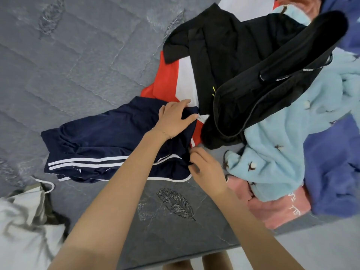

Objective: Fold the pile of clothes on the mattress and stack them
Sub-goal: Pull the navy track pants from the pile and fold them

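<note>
Navy shorts [101, 141] with white side stripes lie spread on the grey quilted mattress [78, 65]. My left hand [175, 117] grips their far right end, thumb and fingers curled round the cloth. My right hand [206, 168] pinches the near right edge of the same shorts. To the right lies the pile: a red and white garment [173, 78], black clothes [243, 61], a light blue fleece [292, 137], a purple-blue garment [331, 172] and a pink one [272, 207].
A white and grey garment [25, 217] lies at the near left. The mattress's near edge [175, 258] runs along the bottom, with pale floor [321, 244] beyond it at the lower right.
</note>
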`<state>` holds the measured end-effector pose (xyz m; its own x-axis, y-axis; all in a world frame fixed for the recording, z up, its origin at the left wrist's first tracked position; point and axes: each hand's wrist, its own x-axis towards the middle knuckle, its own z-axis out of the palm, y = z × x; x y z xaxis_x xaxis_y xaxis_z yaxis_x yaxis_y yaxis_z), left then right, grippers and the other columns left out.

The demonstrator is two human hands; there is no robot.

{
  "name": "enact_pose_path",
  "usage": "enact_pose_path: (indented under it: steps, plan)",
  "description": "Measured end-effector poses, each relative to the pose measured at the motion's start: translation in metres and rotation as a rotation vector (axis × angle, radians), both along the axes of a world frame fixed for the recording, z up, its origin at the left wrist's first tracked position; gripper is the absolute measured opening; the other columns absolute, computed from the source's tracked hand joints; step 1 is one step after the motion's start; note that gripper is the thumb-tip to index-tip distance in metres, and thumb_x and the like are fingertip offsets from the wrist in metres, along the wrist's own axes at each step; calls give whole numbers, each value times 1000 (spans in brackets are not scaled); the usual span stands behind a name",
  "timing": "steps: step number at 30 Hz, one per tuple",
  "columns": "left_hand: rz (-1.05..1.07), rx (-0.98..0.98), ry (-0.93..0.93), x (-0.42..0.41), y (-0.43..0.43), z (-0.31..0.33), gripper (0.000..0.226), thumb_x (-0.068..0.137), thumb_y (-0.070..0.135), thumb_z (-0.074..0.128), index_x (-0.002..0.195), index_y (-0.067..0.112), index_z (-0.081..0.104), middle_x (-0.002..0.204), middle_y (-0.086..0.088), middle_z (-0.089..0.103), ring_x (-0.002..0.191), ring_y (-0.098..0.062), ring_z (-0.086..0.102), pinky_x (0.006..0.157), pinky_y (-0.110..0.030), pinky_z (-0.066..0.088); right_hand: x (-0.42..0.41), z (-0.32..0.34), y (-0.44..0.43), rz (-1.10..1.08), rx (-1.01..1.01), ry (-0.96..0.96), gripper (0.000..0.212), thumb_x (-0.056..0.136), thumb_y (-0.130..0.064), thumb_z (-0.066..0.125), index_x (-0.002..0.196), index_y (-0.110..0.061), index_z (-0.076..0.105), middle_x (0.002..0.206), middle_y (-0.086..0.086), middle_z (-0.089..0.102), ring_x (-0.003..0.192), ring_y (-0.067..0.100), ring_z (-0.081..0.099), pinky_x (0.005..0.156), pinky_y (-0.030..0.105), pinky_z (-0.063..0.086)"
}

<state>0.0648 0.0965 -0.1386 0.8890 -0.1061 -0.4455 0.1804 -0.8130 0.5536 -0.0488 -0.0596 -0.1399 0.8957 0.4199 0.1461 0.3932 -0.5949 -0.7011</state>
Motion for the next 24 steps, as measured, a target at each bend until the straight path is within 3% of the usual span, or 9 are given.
enact_pose_path:
  steps: [3,7,11,14,17,19,21,24]
  plan:
    - [3,74,-10,-1,-3,-1,47,94,46,50,136,25,47,132,0,53,131,-26,34,112,-42,19,0,-1,2,-33,3,22,23,69,0,44,84,-16,38,92,3,56,70,24,54,52,30,43]
    - [-48,197,-4,0,-3,-1,44,93,53,47,124,23,57,118,-3,53,121,-27,35,102,-39,20,2,-3,2,-84,-6,76,22,68,-1,41,83,-17,37,94,-1,52,71,20,49,56,22,36]
    - [-35,176,17,6,1,0,37,90,53,54,114,26,65,104,2,57,118,-25,38,97,-38,19,-1,-5,2,-145,-15,148,22,68,0,41,81,-17,36,87,6,60,70,18,48,56,22,37]
    - [46,19,16,11,9,2,31,88,43,64,113,24,65,112,4,56,121,-23,40,104,-38,22,-7,-8,1,-274,43,274,27,65,11,53,80,-11,47,81,7,60,71,14,47,60,19,35]
    - [274,-338,-6,20,20,5,28,84,34,71,108,22,65,127,8,56,124,-13,46,113,-40,29,-15,-6,-1,-461,112,503,15,72,12,61,73,-1,53,79,9,61,75,14,49,64,18,37]
    - [428,-486,-46,24,25,12,14,85,23,72,94,25,62,134,8,51,126,-7,45,113,-26,30,-22,-2,-1,-609,195,611,15,77,10,64,72,0,54,77,2,63,76,10,54,65,11,39]
    - [510,-571,-67,26,29,15,17,86,15,71,85,27,59,128,8,54,122,-4,49,105,-18,35,-29,1,3,-756,282,681,18,78,6,67,71,-5,54,78,-6,64,74,5,56,67,9,40]
    - [493,-638,-64,23,26,12,16,86,11,69,77,12,57,100,-11,66,97,-11,61,90,-23,45,-38,1,14,-821,312,736,29,75,10,62,72,-15,47,75,-1,57,68,8,49,65,18,40]
